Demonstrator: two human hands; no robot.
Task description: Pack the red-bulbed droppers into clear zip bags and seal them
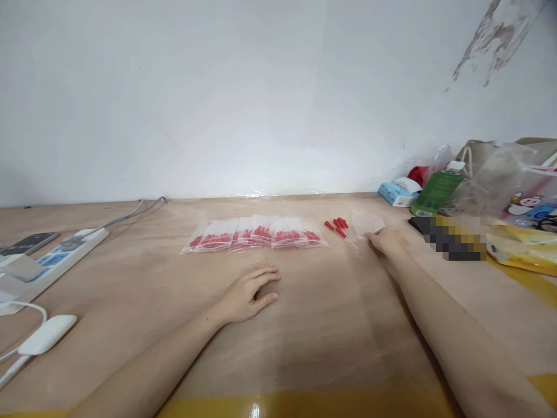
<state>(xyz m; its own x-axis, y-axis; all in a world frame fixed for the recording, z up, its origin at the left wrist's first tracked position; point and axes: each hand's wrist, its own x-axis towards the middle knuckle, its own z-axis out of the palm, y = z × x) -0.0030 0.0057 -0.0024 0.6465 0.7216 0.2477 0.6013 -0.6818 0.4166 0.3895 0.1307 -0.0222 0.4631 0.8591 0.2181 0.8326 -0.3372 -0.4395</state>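
My left hand (255, 294) rests over the table with fingers spread and holds nothing. Beyond it lies a row of overlapping clear plastic bags (256, 233), with red-ended pieces showing inside. To the right of the row are several loose pieces that look like droppers (340, 228), with red bulb-like ends and slim pale shafts. Farther right, the fingers of my right hand (387, 241) close on the lower edge of a small clear plastic bag (365, 224) lying flat. Its fingertips are partly hidden.
At left are a white power strip (56, 261), a phone (29, 244) and a white plug-like device (49, 335) with cables. A tissue pack (398, 193), a green bottle (437, 191), plastic bags (496, 180) and a yellow packet (522, 247) crowd the right side. A wall closes the back.
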